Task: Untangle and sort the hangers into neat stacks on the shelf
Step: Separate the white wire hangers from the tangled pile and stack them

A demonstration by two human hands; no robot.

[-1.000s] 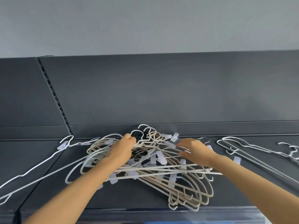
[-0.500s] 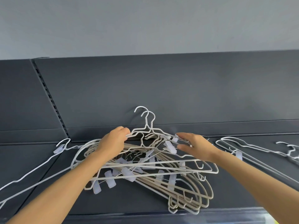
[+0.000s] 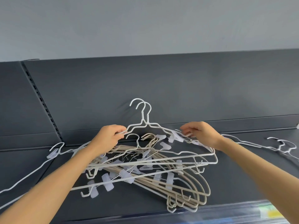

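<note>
White hangers point(image 3: 146, 125) were pinched at each shoulder by the left hand point(image 3: 107, 136) and right hand point(image 3: 200, 135); most of the pile point(image 3: 161, 172) was left tangled

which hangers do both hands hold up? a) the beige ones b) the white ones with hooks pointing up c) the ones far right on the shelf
b: left hand and right hand each grip a shoulder of the white hangers, hooks upright above the beige pile.

Noted plain pale grey wall point(image 3: 145, 26) across upper field, above dark grey metal back panel point(image 3: 178, 81). Logged slotted dark metal upright strip point(image 3: 40, 99) slanting at left. Recorded blurred yellow label point(image 3: 273, 213) at clear plastic edge rail point(image 3: 210, 214), lower right.
</note>
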